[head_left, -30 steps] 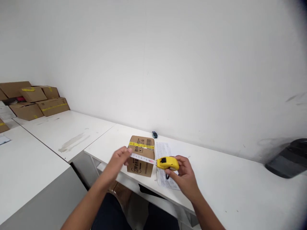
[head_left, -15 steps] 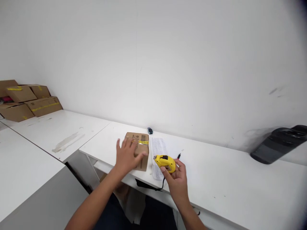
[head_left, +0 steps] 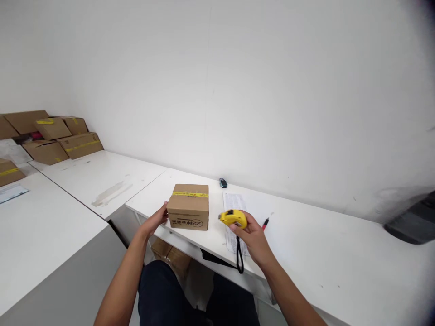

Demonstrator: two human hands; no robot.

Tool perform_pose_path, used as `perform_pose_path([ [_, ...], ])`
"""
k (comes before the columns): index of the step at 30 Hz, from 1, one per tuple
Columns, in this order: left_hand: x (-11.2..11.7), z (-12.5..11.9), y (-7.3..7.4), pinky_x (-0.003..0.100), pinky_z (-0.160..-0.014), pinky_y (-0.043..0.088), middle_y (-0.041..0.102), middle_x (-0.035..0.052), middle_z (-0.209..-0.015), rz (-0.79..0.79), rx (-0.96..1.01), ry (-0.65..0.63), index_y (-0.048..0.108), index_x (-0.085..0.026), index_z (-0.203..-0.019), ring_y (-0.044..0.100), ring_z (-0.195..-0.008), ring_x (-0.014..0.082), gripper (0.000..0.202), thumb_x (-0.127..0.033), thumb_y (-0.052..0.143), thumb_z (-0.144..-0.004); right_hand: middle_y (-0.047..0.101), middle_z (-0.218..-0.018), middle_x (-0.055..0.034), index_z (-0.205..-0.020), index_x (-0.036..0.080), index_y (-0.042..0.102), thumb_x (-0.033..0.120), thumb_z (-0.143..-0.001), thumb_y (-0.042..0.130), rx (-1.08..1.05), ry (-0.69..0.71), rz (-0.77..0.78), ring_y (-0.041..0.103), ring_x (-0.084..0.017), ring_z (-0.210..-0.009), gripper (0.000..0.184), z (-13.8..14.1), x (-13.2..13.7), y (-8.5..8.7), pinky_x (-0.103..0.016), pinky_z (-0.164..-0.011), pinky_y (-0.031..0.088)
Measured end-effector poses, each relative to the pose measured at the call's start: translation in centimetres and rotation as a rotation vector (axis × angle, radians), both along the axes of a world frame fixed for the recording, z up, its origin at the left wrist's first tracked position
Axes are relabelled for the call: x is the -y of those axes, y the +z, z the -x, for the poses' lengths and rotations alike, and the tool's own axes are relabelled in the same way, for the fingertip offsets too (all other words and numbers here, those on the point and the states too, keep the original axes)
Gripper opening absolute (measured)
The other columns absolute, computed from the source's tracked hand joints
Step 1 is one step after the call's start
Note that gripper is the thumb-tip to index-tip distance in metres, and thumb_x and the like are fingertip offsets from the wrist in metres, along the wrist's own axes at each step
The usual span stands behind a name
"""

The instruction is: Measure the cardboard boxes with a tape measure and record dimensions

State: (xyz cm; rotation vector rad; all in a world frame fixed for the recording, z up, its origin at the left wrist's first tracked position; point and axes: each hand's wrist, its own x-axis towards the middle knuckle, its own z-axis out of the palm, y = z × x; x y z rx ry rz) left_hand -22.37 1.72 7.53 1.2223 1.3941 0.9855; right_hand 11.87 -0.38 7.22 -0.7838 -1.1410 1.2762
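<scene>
Left hand (head_left: pixel 154 222) shifted to box (head_left: pixel 189 206) side — tape measure (head_left: pixel 233 218) right.

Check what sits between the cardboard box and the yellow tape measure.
Nothing: head view shows only bare white table between cardboard box and tape measure.

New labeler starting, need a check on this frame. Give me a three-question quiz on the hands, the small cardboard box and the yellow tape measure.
1. True or false: the right hand holds the slim red pen.
2. Where does the left hand touch the small brown cardboard box with the yellow tape band? A. its top B. its left side C. its right side
3. What hangs down from the yellow plastic tape measure?

Key
1. False: it grips the tape measure; the pen lies on the white table.
2. B
3. A black wrist strap.
</scene>
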Motion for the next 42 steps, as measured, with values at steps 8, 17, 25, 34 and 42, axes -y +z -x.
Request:
perform_pose_path([
  [8, 2.2, -5.7, 2.1, 0.036, -0.086, 0.044, 0.068, 0.0085, -0.097, -0.344, -0.396, 0.502, 0.061, -0.021, -0.089, 0.059, -0.095, 0.025, 0.05, -0.063, 0.034, -0.091, 0.061, -0.127, -0.0041, -0.121, 0.031, 0.062, 0.032, -0.08, 0.071, 0.447, 0.15, -0.276, 0.057, -0.025, -0.118, 0.043, 4.2, -0.3, 4.7, -0.042, -0.101, 0.046],
  [17, 5.8, -10.4, 4.2, 0.026, -0.062, 0.039, 0.05, -0.0021, -0.059, -0.268, 0.019, -0.283, 0.051, -0.018, -0.065, 0.046, -0.057, 0.0126, 0.051, -0.063, 0.043, -0.089, 0.061, -0.124, -0.0058, -0.122, 0.029, 0.06, 0.037, -0.079, 0.074, 0.431, 0.266, -0.279, 0.059, -0.024, -0.114, 0.047, 2.9, 0.8, 3.8, -0.04, -0.099, 0.047],
  [25, 3.2, 0.6, 4.2, 0.026, -0.055, 0.037, 0.029, -0.0084, -0.051, -0.088, 0.247, 0.175, 0.036, -0.022, -0.057, 0.03, -0.046, 0.0091, 0.044, -0.053, 0.059, -0.077, 0.066, -0.118, -0.0066, -0.123, 0.027, 0.059, 0.04, -0.071, 0.081, 0.165, -0.108, -0.099, 0.062, -0.024, -0.108, 0.058, -9.2, -5.4, 0.2, -0.047, -0.1, 0.047],
  [34, -1.9, -6.5, 4.5, 0.028, -0.055, 0.032, 0.052, 0.001, -0.06, -0.152, -0.514, 0.118, 0.047, -0.021, -0.059, 0.048, -0.059, 0.0185, 0.046, -0.061, 0.044, -0.082, 0.058, -0.131, -0.0085, -0.14, 0.027, 0.046, 0.047, -0.082, 0.067, 0.406, -0.04, -0.213, 0.06, -0.024, -0.109, 0.065, -2.5, -7.3, 1.2, -0.04, -0.096, 0.049],
  [42, -1.1, -6.6, 4.9, 0.03, -0.057, 0.034, 0.054, 0.0005, -0.063, -0.155, -0.565, 0.064, 0.046, -0.022, -0.064, 0.051, -0.062, 0.0204, 0.05, -0.066, 0.037, -0.085, 0.058, -0.128, -0.0068, -0.135, 0.028, 0.048, 0.048, -0.083, 0.065, 0.474, -0.071, -0.256, 0.06, -0.022, -0.103, 0.058, -2.8, -7.8, -0.2, -0.037, -0.089, 0.05],
])
